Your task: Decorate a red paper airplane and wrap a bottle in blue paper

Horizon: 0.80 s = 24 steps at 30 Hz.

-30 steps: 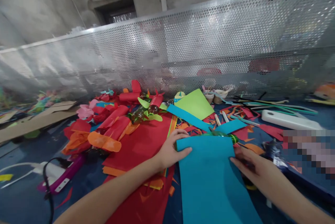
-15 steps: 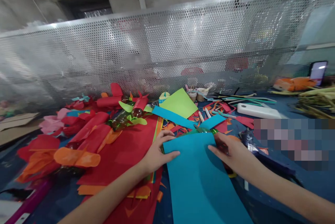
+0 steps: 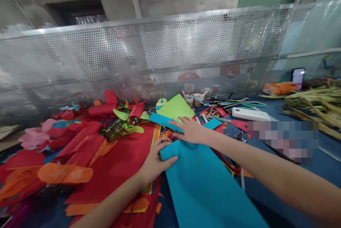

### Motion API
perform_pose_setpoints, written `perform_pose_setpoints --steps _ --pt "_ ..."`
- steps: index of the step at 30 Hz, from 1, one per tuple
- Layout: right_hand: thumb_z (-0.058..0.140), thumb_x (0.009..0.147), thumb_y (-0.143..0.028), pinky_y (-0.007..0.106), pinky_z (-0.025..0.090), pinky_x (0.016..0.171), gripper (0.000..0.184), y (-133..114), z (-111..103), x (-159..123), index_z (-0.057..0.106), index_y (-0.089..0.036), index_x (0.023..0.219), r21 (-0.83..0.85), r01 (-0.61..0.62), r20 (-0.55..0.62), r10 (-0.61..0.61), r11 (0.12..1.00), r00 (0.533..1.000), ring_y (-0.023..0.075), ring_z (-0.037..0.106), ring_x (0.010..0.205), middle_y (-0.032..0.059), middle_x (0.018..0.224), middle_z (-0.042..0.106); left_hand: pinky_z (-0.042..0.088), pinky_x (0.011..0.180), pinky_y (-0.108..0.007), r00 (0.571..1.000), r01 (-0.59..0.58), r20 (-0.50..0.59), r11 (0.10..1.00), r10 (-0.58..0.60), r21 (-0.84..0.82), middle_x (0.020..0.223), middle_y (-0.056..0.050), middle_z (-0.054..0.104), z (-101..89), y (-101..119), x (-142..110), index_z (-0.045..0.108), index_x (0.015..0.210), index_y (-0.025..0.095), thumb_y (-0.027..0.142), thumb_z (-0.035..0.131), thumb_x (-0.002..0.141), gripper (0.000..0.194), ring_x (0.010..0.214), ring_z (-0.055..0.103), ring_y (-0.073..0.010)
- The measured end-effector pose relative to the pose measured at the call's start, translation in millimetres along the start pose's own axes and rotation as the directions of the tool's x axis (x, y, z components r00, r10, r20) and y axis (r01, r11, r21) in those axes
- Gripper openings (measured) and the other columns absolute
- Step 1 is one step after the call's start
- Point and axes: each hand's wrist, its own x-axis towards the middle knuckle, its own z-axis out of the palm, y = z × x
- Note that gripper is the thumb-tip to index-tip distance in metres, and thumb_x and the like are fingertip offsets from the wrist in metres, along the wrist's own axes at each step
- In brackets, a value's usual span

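Note:
A long blue felt sheet point(image 3: 197, 185) stretches from the middle of the table toward me. My left hand point(image 3: 157, 158) is closed at its top left corner, thumb on top and fingers curled round the edge; a dark glossy thing shows slightly under that hand. My right hand point(image 3: 193, 130) reaches across the sheet's top edge, its fingers stretched out over a narrow blue felt strip point(image 3: 161, 119). Whether those fingers grip the strip is not clear. Beyond it lies a lime green felt sheet point(image 3: 177, 106). Another blue piece point(image 3: 213, 124) sticks out right of my right wrist.
Red felt sheets point(image 3: 119, 167) lie to the left, near bottles point(image 3: 115, 126) dressed in red and orange felt. A white device point(image 3: 250, 114), dry stalks point(image 3: 317, 103) and a phone point(image 3: 297, 78) are on the right. A perforated metal screen point(image 3: 160, 53) bounds the back.
My right hand has left the blue sheet's right edge and moved left over the blue strip. My left hand stays at the corner. The view has shifted right and tilted up slightly.

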Motion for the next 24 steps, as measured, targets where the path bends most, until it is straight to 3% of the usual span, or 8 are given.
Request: perform_pose_setpoints --steps 3,7,16,20,24 --pt "0.066 0.100 -0.037 0.051 0.056 0.097 0.041 -13 -1 35 0.060 -0.019 0.136 -0.040 -0.061 0.053 0.063 0.997 0.997 0.0282 0.065 0.117 0.0113 0.139 0.061 0.060 0.089 -0.043 1.000 0.020 -0.013 1.000 -0.020 0.000 0.126 -0.011 0.059 -0.3 0 1 0.073 0.106 0.025 0.061 0.081 0.071 0.051 0.113 0.063 -0.0308" --pt "0.066 0.100 -0.036 0.047 0.059 0.091 0.037 -20 1 61 0.061 -0.019 0.132 -0.076 -0.113 0.098 0.120 0.991 0.988 0.0257 0.067 0.110 0.0101 0.132 0.064 0.059 0.092 -0.044 1.000 0.022 -0.003 1.000 -0.022 0.007 0.123 -0.011 0.059 0.0 2 1 0.073 0.103 0.024 0.062 0.082 0.069 0.052 0.111 0.064 -0.0308" --pt "0.067 0.100 -0.036 0.047 0.059 0.091 0.036 19 10 72 0.062 -0.020 0.131 -0.087 -0.194 0.072 0.200 0.977 0.977 0.0249 0.067 0.109 0.0103 0.133 0.064 0.056 0.095 -0.042 1.000 0.008 0.025 1.000 -0.008 -0.019 0.121 -0.009 0.059 3.6 3 0 0.071 0.101 0.024 0.058 0.081 0.071 0.046 0.113 0.062 -0.0293" --pt "0.061 0.103 -0.036 0.046 0.058 0.092 0.032 34 3 72 0.063 -0.018 0.130 -0.090 -0.273 0.008 0.275 0.958 0.962 0.0261 0.067 0.111 0.0091 0.131 0.064 0.054 0.099 -0.043 1.000 -0.005 0.027 1.000 0.005 -0.027 0.123 -0.010 0.058 4.3 -1 0 0.071 0.105 0.024 0.057 0.081 0.073 0.048 0.115 0.061 -0.0288" --pt "0.068 0.099 -0.035 0.046 0.059 0.091 0.037 38 -11 65 0.062 -0.018 0.131 -0.102 -0.346 -0.089 0.338 0.933 0.937 0.0252 0.067 0.110 0.0115 0.132 0.064 0.051 0.103 -0.045 0.999 -0.031 0.030 0.999 0.032 -0.020 0.123 -0.009 0.058 4.1 -3 0 0.070 0.110 0.025 0.057 0.081 0.073 0.050 0.119 0.059 -0.0290"
